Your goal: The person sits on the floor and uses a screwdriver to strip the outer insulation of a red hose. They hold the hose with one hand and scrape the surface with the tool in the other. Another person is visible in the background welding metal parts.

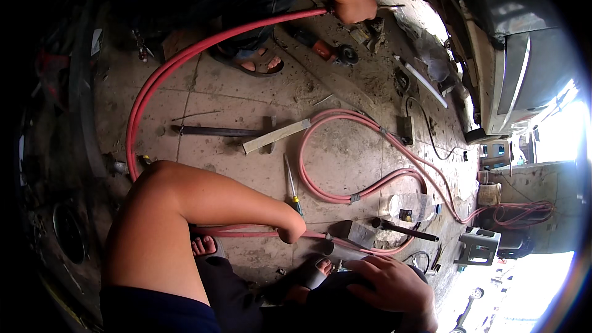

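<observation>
My bare left arm bends in from the lower left. My left hand (290, 228) is over a red hose (228, 232) near a yellow-handled screwdriver (294, 203); its fingers are hidden, so I cannot tell what it holds. My right hand (385, 283) rests open on my dark-clothed knee, beside metal pieces (357, 234), a dark pipe (407, 229) and a clear plastic jug (413, 208). My sandalled feet (317, 274) are below. At the top, another person's hand (354, 6) grips a red hose (185, 55) near its end, above their sandalled foot (259, 61).
An orange angle grinder (327, 49), coiled pink hose (308, 160), flat bar (277, 135), dark rod (216, 130) and white tube (422, 80) lie on the tiled floor (234, 102). Vehicle bodywork (512, 61) stands at the right, with a plastic stool (478, 245) below it.
</observation>
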The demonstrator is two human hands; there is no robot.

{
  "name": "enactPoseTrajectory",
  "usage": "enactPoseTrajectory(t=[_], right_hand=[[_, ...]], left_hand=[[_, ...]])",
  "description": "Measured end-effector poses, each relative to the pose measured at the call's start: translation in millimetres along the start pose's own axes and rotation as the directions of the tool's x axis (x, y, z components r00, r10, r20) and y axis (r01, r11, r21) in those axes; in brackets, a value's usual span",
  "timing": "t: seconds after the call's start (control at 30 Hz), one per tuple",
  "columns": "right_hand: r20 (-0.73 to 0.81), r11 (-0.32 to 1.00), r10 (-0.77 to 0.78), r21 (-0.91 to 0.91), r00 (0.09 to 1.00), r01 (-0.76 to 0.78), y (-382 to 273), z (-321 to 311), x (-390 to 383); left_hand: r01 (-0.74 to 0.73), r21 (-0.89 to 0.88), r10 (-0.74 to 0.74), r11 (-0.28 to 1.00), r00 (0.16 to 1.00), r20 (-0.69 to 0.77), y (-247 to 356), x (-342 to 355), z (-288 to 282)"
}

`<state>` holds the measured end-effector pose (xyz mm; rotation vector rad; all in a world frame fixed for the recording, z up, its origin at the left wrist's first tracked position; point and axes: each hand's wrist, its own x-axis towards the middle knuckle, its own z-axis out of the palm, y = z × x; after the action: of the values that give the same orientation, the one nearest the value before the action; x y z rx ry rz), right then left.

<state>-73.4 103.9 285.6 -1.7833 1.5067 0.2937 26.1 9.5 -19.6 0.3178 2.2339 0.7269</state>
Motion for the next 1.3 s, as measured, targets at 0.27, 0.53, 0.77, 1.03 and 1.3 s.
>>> enactPoseTrajectory(t=[0.27, 0.53, 0.77, 1.03, 1.3], right_hand=[[0.042, 1.0, 0.018, -0.013, 0.999, -0.018, 0.8, -1.0, -2.0], [0.05, 1.0, 0.013, 0.017, 0.999, -0.014, 4.5, 1.0, -5.0], [0.033, 1.0, 0.003, 0.009, 0.999, -0.003, 2.2, 0.1, -2.7], [-0.011, 1.0, -0.028, -0.007, 1.0, 0.028, 0.8, -1.9, -2.2], [-0.034, 0.999, -0.022, -0.032, 0.999, 0.021, -0.8, 0.0, -3.6]], left_hand=[[0.019, -0.048, -0.02, 0.999, 1.0, -0.016, -8.9, 14.5, 14.1], [0.014, -0.044, -0.015, 0.999, 0.999, -0.038, -17.4, 18.3, 11.9], [0.103, -0.196, -0.11, 0.975, 0.994, -0.025, -9.9, -8.0, 1.1], [0.094, -0.174, -0.091, 0.98, 0.996, 0.024, -21.0, 7.7, 9.1], [0.127, -0.231, -0.134, 0.965, 0.991, -0.016, -21.2, 6.4, 14.8]])
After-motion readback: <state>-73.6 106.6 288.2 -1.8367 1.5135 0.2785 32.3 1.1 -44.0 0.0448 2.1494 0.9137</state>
